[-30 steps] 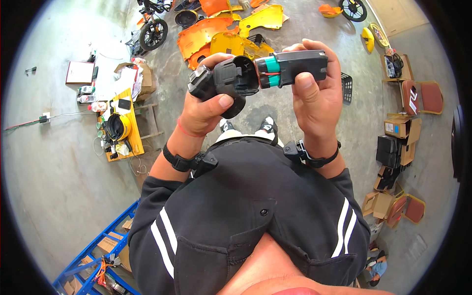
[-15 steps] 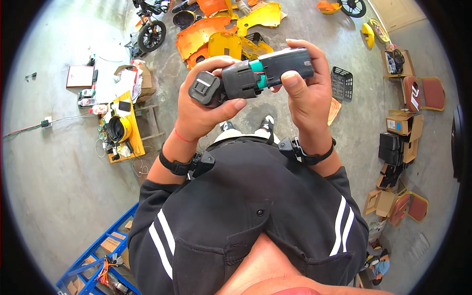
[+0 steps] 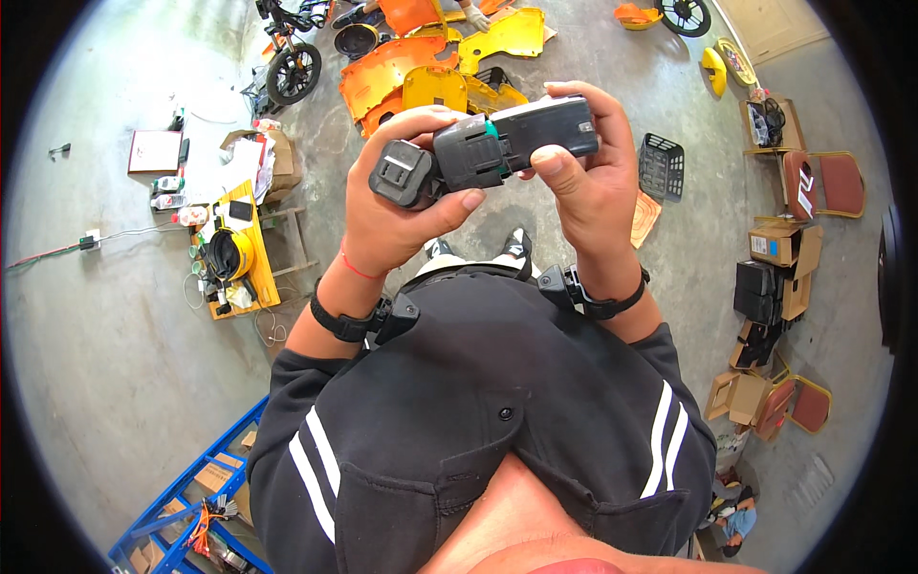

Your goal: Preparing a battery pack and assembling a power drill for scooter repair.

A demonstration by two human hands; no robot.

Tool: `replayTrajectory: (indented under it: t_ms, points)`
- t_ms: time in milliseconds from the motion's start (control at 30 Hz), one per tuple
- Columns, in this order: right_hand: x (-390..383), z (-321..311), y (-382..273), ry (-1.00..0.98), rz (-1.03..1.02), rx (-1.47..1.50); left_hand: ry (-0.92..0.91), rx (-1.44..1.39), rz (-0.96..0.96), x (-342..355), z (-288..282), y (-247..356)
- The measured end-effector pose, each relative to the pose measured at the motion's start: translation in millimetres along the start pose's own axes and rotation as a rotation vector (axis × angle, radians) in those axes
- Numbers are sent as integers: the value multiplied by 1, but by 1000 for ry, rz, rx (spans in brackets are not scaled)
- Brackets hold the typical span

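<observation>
Head view: the left hand [image 3: 381, 225] is closed around a black plastic housing [image 3: 469, 155], thumb at its near side, fingers partly hidden behind it. The right hand [image 3: 598, 187] grips a black rectangular case [image 3: 550, 131] between thumb and fingers, end to end with the housing, a green band [image 3: 491, 131] showing between them. Both parts look stiff and smooth, probably moderate in weight; their flat sides seem the surest hold. Farther out, a black slotted crate [image 3: 660, 161] and orange panels [image 3: 390, 78] lie on the floor [image 3: 698, 258].

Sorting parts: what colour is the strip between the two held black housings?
The strip is teal green, clearest in the head view.
</observation>
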State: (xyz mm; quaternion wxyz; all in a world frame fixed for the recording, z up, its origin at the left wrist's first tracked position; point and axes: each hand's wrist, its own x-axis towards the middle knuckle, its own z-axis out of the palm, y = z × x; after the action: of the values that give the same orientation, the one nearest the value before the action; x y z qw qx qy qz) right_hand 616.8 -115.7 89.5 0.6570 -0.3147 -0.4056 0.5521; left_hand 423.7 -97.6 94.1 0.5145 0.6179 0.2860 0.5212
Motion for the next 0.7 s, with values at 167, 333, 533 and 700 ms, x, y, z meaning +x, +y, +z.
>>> replayTrajectory:
  t_ms: [167,333,533,700]
  points:
    - [3,2,2,-12,-3,4,3,34,-15,5,0,-2]
    - [5,1,4,-3,-9,-44,30,13,-41,6,1,-6]
    - [6,5,8,8,-25,-15,14,17,-19,8,-1,-9]
    - [9,13,12,40,-4,19,99,-66,-107,7,-3,-14]
